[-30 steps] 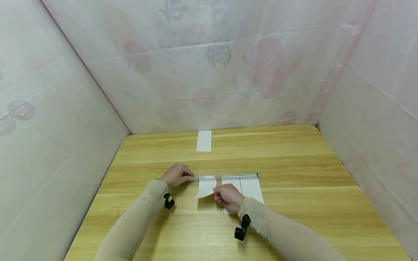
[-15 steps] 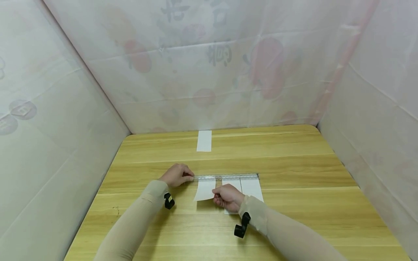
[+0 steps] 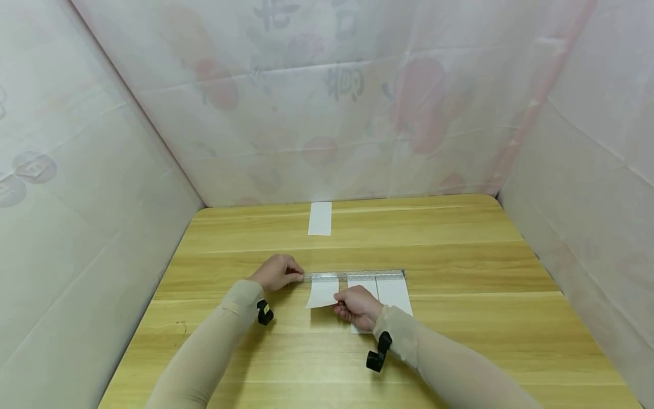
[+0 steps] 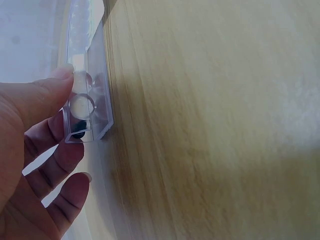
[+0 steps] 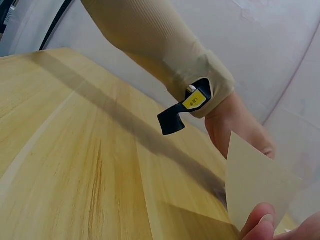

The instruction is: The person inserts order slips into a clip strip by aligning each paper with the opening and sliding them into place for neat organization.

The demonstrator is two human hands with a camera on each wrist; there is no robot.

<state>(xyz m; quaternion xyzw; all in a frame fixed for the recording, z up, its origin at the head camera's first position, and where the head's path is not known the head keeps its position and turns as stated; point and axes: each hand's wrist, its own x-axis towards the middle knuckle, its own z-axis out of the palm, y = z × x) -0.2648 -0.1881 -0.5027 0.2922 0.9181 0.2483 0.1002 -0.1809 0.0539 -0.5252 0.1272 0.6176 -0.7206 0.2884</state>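
Observation:
My left hand pinches the left end of a clear plastic strip that lies across the table. In the left wrist view, the thumb presses on the strip's end, beside a round hole, with the other fingers curled below. A white paper slip hangs from the strip's near side, its free end bent up off the wood. My right hand holds that slip's lower right corner between thumb and finger. Two more slips sit side by side under the strip to the right, one partly hidden by this hand.
Another white paper slip lies by the far edge of the wood-grain table. Pale printed sheeting walls the table at the back and both sides. Black cameras jut from the wrists.
The held slip's free end dips slightly toward me, then rises again, moving with my right fingers. My left hand and the strip stay where they were.

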